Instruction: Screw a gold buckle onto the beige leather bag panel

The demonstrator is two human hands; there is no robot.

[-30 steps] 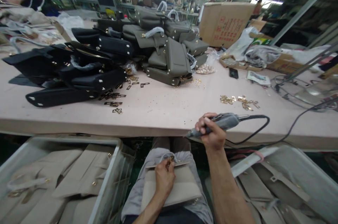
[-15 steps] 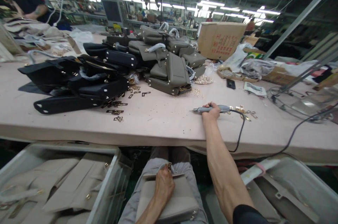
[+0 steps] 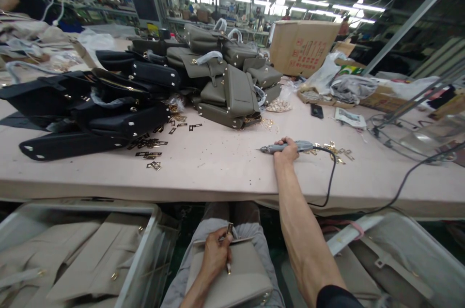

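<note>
A taupe handbag (image 3: 245,269) lies across my lap, its flap edge toward the table. My left hand (image 3: 215,252) is closed over the flap edge, pinching a narrow metal-tipped strap (image 3: 228,268); a rectangular metal plate (image 3: 229,228) stands up above the fingertips. How strap and plate join is hidden by my fingers. On the table, my right hand (image 3: 286,150) wraps around a grey electric screwdriver (image 3: 304,146), its bit pointing left. A black cord runs from its back end. Several gold metal fittings (image 3: 336,152) lie just right of the screwdriver.
Black handbags (image 3: 83,114) and olive-grey handbags (image 3: 232,95) are heaped on the table. Dark metal plates (image 3: 148,143) are scattered before them. Plastic bins of taupe bags flank my legs, the left bin (image 3: 145,250) and right bin (image 3: 410,230). A cardboard carton (image 3: 305,49) stands behind.
My left hand has shifted slightly left and turned, so the strap's lower metal tip now shows below the fingers. My right hand still holds the screwdriver. The view has swung a little to the right.
</note>
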